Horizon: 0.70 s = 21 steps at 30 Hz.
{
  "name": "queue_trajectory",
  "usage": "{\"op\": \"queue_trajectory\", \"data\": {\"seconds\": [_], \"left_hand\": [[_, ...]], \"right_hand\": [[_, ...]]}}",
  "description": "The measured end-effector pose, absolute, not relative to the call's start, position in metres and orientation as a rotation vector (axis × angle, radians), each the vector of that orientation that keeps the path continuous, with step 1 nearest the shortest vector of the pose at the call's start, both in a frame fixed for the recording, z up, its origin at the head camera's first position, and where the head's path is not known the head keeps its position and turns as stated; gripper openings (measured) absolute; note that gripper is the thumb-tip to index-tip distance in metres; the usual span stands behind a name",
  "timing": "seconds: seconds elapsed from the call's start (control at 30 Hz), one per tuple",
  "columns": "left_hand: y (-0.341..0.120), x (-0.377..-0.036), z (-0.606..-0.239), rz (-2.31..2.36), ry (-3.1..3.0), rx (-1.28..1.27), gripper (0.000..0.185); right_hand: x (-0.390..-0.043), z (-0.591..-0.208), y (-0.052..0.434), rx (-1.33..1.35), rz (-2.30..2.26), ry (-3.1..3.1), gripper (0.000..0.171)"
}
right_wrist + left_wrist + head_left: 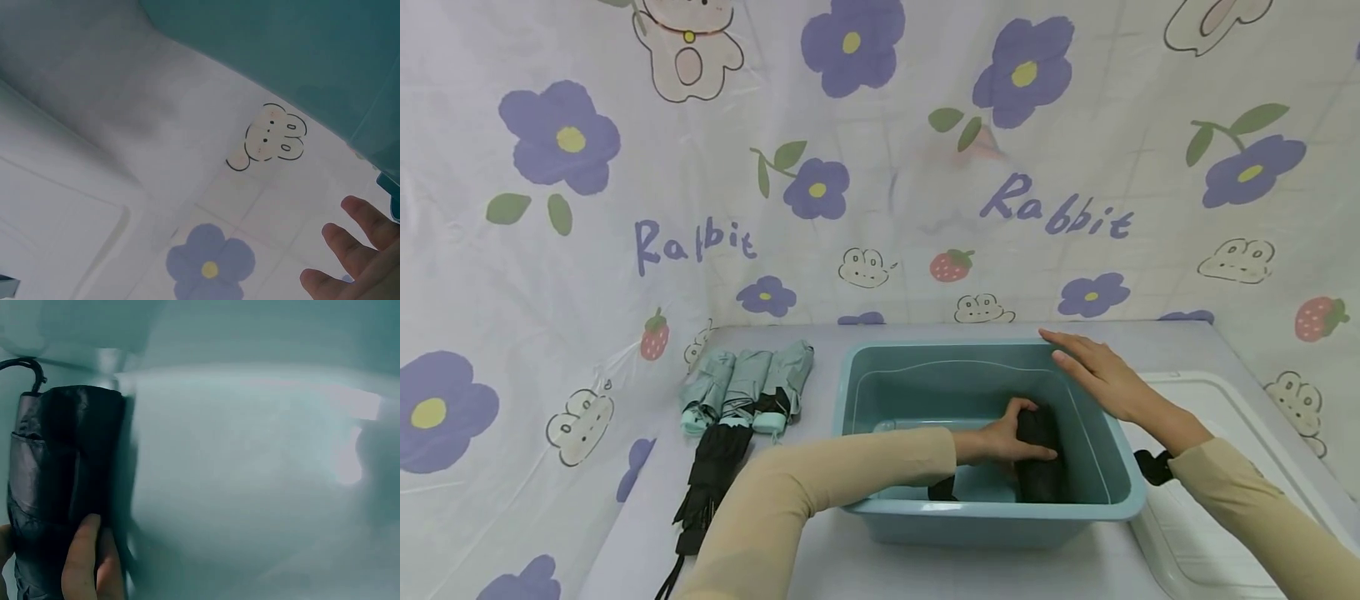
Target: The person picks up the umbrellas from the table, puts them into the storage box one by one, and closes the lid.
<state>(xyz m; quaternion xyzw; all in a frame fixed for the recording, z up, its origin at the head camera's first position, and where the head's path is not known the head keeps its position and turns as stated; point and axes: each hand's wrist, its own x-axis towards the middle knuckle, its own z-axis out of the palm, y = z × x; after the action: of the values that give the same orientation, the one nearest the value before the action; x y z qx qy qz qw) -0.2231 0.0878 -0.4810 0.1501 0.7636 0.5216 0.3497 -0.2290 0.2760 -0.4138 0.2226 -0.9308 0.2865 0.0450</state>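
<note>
The sleeves [868,462] are long and beige, a small black piece [1153,467] beside the right cuff [1201,460].

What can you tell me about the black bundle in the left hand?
The black bundle looks like a folded umbrella: long, rounded, of slightly shiny, creased fabric, with a dark cord loop at one end. It lies front to back inside the blue-green bin, near its right end, the left hand gripping it.

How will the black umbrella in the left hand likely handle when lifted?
Probably stiff lengthwise: the umbrella has a straight, compact shape. It may slip slightly under the left hand, since it looks smooth and faintly glossy. Its cord would likely swing, being thin and outside the grip.
</note>
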Motion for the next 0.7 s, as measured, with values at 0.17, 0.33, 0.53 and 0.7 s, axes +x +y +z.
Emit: {"op": "queue_trajectory", "data": {"seconds": [0.17,0.33,0.53,0.7], "left_hand": [[0.089,-0.225,-0.48,1.315,1.981,0.403,0.058],[0.089,-0.23,-0.472,1.202,1.974,0.461,0.059],[0.083,-0.234,-0.455,0.957,1.993,0.52,0.07],[0.082,-0.236,-0.447,0.935,1.949,0.491,0.072]], "right_hand": [[-0.229,-0.413,0.277,0.687,0.882,-2.834,0.045],[-0.229,-0.412,0.277,0.697,0.878,-2.829,0.045],[-0.229,-0.412,0.277,0.691,0.87,-2.835,0.046],[-0.23,-0.414,0.277,0.688,0.874,-2.836,0.045]]}}
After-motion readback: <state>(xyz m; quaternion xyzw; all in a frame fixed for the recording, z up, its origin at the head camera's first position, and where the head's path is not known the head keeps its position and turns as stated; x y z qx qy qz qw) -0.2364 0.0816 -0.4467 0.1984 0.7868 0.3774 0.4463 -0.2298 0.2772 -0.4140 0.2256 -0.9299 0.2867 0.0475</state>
